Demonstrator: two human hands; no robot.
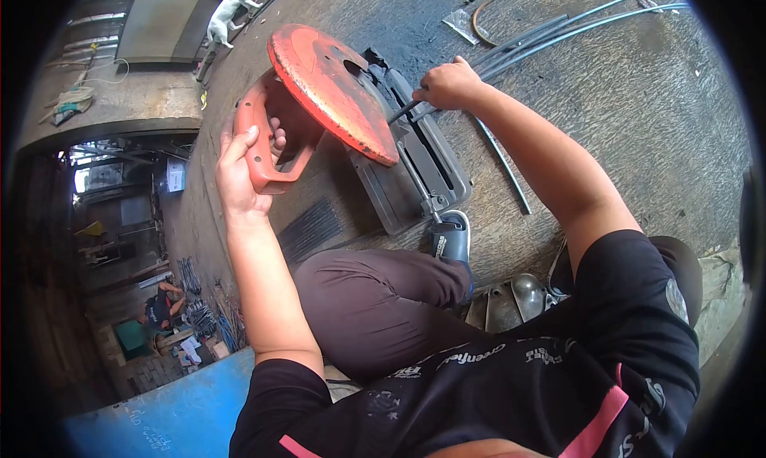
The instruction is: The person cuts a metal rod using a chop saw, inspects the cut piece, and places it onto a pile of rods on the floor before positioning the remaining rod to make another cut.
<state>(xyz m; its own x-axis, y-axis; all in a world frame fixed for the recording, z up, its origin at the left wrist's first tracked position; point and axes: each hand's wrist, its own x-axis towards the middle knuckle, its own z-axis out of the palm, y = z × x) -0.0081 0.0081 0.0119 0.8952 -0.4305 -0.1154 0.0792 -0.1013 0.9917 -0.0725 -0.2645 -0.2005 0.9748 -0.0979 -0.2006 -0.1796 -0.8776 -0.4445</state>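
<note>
A cut-off saw with a worn orange disc guard (335, 95) and a grey base (383, 188) stands on the floor in front of me. My left hand (241, 161) is wrapped round the saw's orange handle (257, 143). Beyond the guard, my right hand (448, 84) grips a dark metal rod (404, 112) whose near end lies at the saw's clamp. More long rods (586, 25) stretch away behind that hand to the upper right. The saw's blade is hidden under the guard.
Short cut rods (311, 228) lie left of the base, and a single rod (504, 169) lies to its right. My shoe (452, 238) is close to the base. A white cat (229, 13) lies at the upper left. Farther off, a person (159, 308) is among metal pieces at the lower left.
</note>
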